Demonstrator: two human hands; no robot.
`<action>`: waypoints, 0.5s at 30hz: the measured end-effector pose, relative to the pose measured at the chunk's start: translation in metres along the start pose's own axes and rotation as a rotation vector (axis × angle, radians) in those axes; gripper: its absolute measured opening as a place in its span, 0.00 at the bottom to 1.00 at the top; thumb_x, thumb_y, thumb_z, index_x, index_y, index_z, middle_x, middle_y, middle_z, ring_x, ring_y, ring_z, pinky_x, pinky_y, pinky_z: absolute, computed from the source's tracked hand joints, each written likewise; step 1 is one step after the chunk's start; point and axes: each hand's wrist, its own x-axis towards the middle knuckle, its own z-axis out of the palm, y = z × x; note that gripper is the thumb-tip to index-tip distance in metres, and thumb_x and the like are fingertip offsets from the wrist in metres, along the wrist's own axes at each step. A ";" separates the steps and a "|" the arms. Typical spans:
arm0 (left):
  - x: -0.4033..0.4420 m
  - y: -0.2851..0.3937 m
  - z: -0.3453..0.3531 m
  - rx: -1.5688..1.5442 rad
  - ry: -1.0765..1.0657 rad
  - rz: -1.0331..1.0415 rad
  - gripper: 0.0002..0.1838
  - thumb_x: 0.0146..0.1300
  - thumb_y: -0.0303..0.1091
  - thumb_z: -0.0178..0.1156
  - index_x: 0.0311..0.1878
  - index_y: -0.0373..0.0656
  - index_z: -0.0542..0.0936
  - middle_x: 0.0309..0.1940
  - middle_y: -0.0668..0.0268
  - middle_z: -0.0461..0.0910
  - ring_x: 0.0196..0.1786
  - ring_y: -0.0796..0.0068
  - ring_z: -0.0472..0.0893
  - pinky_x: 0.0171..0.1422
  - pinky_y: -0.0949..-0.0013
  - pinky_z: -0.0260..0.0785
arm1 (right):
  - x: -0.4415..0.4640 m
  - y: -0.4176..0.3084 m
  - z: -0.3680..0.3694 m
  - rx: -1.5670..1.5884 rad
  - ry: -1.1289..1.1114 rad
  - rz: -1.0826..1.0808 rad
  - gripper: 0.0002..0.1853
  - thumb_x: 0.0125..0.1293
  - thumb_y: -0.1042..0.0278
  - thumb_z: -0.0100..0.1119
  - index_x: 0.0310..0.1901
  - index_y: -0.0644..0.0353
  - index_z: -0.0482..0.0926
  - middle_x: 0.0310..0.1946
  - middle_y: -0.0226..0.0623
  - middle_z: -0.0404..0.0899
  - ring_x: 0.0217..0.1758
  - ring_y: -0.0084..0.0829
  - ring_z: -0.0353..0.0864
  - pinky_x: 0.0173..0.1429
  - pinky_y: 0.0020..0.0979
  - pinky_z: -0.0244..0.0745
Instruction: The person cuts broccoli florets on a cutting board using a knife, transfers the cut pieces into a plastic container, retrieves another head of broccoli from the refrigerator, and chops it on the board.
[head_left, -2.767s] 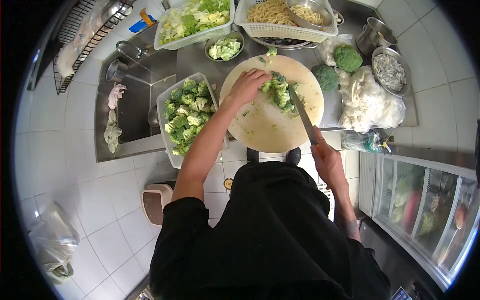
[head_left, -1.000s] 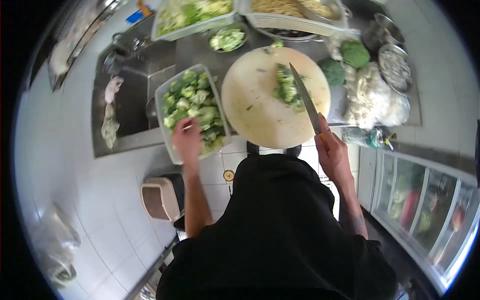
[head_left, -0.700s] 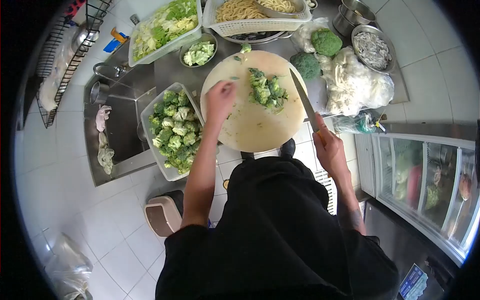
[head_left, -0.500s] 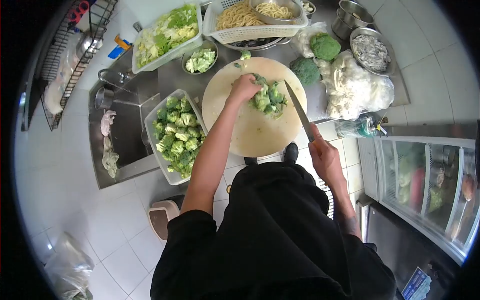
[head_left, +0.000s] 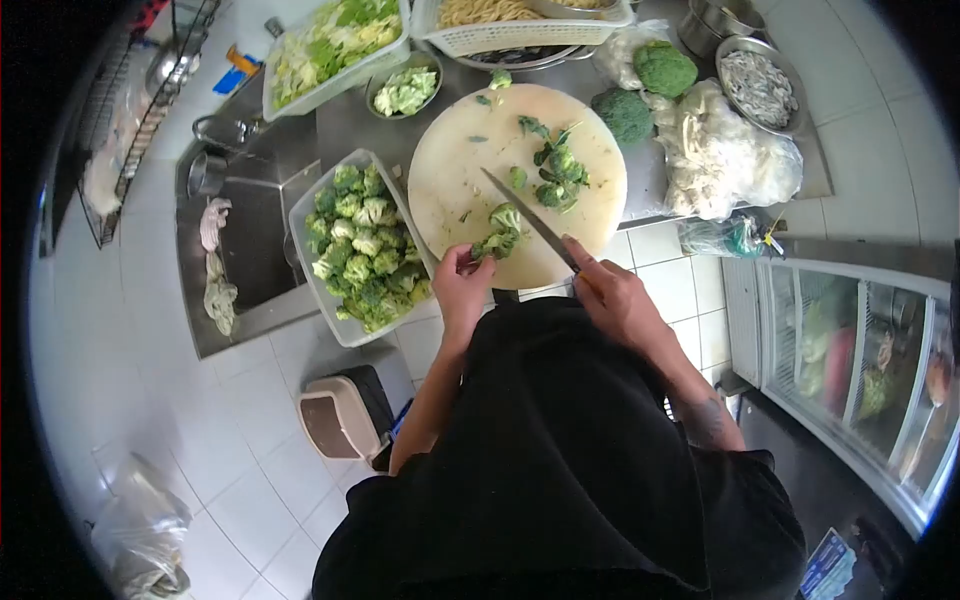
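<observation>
My left hand (head_left: 463,285) pinches a piece of broccoli (head_left: 499,235) at the lower left edge of the round cutting board (head_left: 450,170). My right hand (head_left: 615,298) is closed on the handle of a knife (head_left: 530,217), whose blade slants up and left over the board, just right of that piece. More broccoli pieces (head_left: 562,170) lie on the upper right part of the board, with small scraps around them. Left of the board stands a white tub (head_left: 297,215) filled with broccoli florets (head_left: 362,250).
A sink (head_left: 250,240) is at the left. Behind the board are a tub of cut lettuce (head_left: 330,48), a bowl of chopped greens (head_left: 406,90) and a basket (head_left: 520,38) of noodles. Whole broccoli heads (head_left: 623,115), a white bag (head_left: 725,155) and a bowl (head_left: 758,87) stand right.
My left hand has moved down the board toward me with a piece of broccoli, apart from the other pieces. The knife has shifted left and tilted further over the board.
</observation>
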 end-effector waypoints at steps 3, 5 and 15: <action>-0.016 -0.014 0.003 -0.027 0.087 -0.009 0.16 0.61 0.31 0.74 0.48 0.34 0.84 0.39 0.61 0.88 0.37 0.73 0.87 0.44 0.69 0.79 | 0.010 -0.001 0.019 -0.039 -0.080 -0.045 0.32 0.73 0.70 0.55 0.77 0.42 0.66 0.30 0.52 0.81 0.33 0.56 0.84 0.43 0.52 0.80; -0.021 -0.013 0.002 -0.020 0.047 -0.006 0.14 0.60 0.31 0.75 0.45 0.33 0.85 0.34 0.60 0.89 0.35 0.75 0.87 0.43 0.70 0.79 | 0.014 0.001 0.030 -0.057 -0.102 -0.099 0.32 0.74 0.69 0.55 0.78 0.41 0.65 0.30 0.52 0.80 0.32 0.56 0.83 0.42 0.53 0.80; -0.029 0.000 -0.001 0.045 0.067 0.009 0.13 0.60 0.31 0.75 0.42 0.33 0.85 0.32 0.60 0.89 0.32 0.76 0.86 0.40 0.70 0.78 | 0.023 -0.022 0.046 -0.153 -0.008 -0.297 0.34 0.73 0.68 0.57 0.79 0.47 0.61 0.32 0.52 0.78 0.27 0.55 0.83 0.33 0.51 0.81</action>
